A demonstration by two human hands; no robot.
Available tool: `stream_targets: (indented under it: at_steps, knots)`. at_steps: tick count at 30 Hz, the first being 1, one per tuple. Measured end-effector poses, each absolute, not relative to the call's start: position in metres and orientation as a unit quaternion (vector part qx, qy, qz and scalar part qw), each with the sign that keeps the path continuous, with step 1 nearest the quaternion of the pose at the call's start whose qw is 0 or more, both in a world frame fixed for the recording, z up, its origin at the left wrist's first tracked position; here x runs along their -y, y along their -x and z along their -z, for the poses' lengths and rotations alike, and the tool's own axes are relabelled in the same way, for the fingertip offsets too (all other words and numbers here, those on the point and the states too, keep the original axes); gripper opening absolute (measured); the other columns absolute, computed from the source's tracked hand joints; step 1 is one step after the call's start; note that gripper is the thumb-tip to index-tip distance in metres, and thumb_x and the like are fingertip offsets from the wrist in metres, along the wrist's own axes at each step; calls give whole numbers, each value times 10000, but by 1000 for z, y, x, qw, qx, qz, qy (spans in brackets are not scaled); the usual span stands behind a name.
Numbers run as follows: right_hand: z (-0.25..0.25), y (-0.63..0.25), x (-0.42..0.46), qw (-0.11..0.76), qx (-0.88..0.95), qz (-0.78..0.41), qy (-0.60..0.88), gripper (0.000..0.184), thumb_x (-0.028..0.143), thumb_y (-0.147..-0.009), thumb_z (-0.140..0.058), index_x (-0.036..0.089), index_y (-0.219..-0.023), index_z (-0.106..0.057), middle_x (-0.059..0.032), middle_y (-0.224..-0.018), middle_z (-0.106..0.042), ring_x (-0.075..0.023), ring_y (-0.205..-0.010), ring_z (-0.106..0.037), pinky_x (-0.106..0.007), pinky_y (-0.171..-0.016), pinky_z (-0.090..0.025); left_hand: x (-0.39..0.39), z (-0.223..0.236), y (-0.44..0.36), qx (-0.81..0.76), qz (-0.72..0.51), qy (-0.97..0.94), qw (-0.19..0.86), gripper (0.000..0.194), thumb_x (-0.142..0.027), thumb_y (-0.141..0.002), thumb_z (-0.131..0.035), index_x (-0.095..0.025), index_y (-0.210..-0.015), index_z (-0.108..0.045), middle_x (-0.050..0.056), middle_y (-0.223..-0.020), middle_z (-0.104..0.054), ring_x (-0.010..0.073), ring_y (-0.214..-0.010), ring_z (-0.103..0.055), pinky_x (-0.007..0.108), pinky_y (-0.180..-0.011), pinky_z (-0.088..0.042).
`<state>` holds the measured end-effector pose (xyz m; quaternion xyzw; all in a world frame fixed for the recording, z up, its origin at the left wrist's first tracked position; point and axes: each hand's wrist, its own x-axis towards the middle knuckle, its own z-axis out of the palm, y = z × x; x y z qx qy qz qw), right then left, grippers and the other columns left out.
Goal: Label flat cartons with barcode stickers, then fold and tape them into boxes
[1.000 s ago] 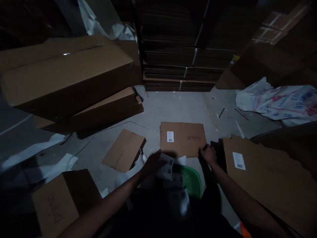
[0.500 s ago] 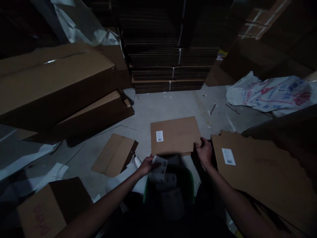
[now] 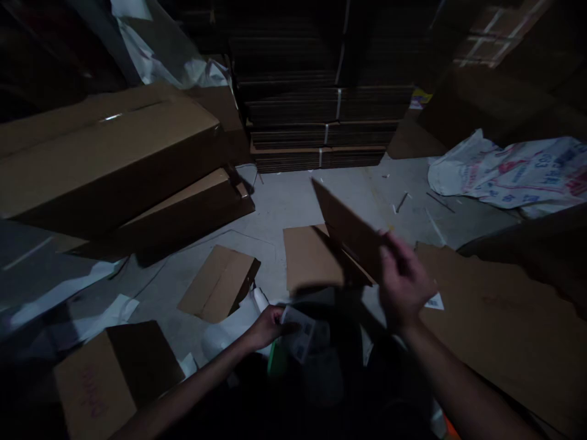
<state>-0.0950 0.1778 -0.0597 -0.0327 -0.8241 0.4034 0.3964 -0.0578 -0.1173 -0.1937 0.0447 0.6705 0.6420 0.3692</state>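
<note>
My right hand (image 3: pixel 404 280) is raised above the floor and grips a flat cardboard sheet (image 3: pixel 351 229) by its near edge; the sheet tilts up and away to the left. Under it another flat cardboard piece (image 3: pixel 306 256) lies on the concrete floor. My left hand (image 3: pixel 267 326) is low near my lap, closed on a white label sheet (image 3: pixel 300 333) with barcodes. A green stool or bin edge (image 3: pixel 272 359) shows just beside that hand in the dark.
Large cardboard boxes (image 3: pixel 110 153) are piled at left. Strapped stacks of flat cartons (image 3: pixel 321 122) stand at the back. A wide cardboard sheet (image 3: pixel 495 330) lies at right, a printed white sack (image 3: pixel 504 171) beyond it. A folded carton (image 3: pixel 217 282) and another box (image 3: pixel 105 379) lie at lower left.
My right hand has lifted the top cardboard sheet off the floor and swung it up to the right, uncovering another piece beneath. My left hand stays low with the labels.
</note>
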Motion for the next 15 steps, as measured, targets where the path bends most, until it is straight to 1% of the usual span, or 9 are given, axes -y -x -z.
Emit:
stream_targets:
  at_steps: [1,3,4,6,8,10,11,13,15]
  knots:
    - [67,86,-162,381,844,-375,-34,373,264,-1026,-543,262,-1383,-651,-49,-1198,-764,-216,-1064,-740,-387,-966,-605,117,190,55,-666,-645,-42,371,417,-523,-736,-853,-122,-717,-742,20,-696,-689,143,-637,-580,252,-661,-483]
    - [85,70,-135,349,859,-330,-180,394,217,-1034,-513,332,-1388,-642,8,-1180,-779,-177,-1027,-755,-310,-951,-611,115,183,51,-665,-653,-36,362,397,-499,-746,-851,-120,-714,-738,14,-679,-674,133,-629,-560,244,-656,-467]
    - [93,65,-125,330,856,-316,-243,408,206,-1033,-513,341,-1400,-631,21,-1205,-773,-168,-1055,-750,-289,-977,-600,114,180,50,-666,-655,-35,355,391,-491,-754,-847,-119,-711,-735,11,-670,-664,130,-628,-552,240,-655,-461]
    - [102,60,-116,291,855,-294,-314,423,206,-1031,-522,306,-1434,-603,8,-1314,-729,-175,-1189,-703,-297,-1068,-553,115,175,48,-667,-657,-35,350,392,-477,-761,-844,-117,-679,-713,1,-637,-625,125,-624,-530,231,-638,-442]
    - [106,64,-115,262,864,-282,-324,440,194,-1030,-522,249,-1463,-571,-37,-1417,-664,-200,-1329,-617,-343,-1140,-503,117,172,46,-666,-652,-42,360,412,-465,-761,-846,-116,-627,-673,-11,-607,-571,118,-620,-499,224,-617,-421]
    - [112,74,-114,222,878,-289,-311,432,161,-1029,-506,254,-1443,-587,-45,-1445,-643,-203,-1382,-570,-366,-1159,-481,121,171,44,-668,-641,-53,374,438,-460,-765,-844,-117,-593,-632,-21,-598,-525,107,-607,-457,220,-591,-395]
    - [117,79,-113,185,884,-298,-308,427,146,-1026,-503,266,-1424,-603,-41,-1448,-641,-207,-1395,-557,-381,-1161,-477,124,171,43,-671,-635,-58,378,445,-462,-765,-842,-118,-590,-621,-24,-600,-512,102,-601,-437,218,-580,-382]
    - [129,87,-107,73,893,-331,-296,403,162,-1007,-544,271,-1385,-633,-45,-1439,-648,-227,-1390,-563,-413,-1147,-484,127,172,42,-680,-627,-54,377,451,-477,-760,-840,-117,-605,-619,-26,-609,-507,96,-591,-415,217,-567,-367]
    - [141,92,-101,-39,890,-393,-230,394,233,-982,-610,246,-1374,-642,-72,-1422,-659,-251,-1353,-594,-434,-1129,-496,129,174,42,-689,-627,-36,362,454,-495,-750,-840,-114,-621,-629,-18,-627,-531,100,-598,-433,220,-576,-380]
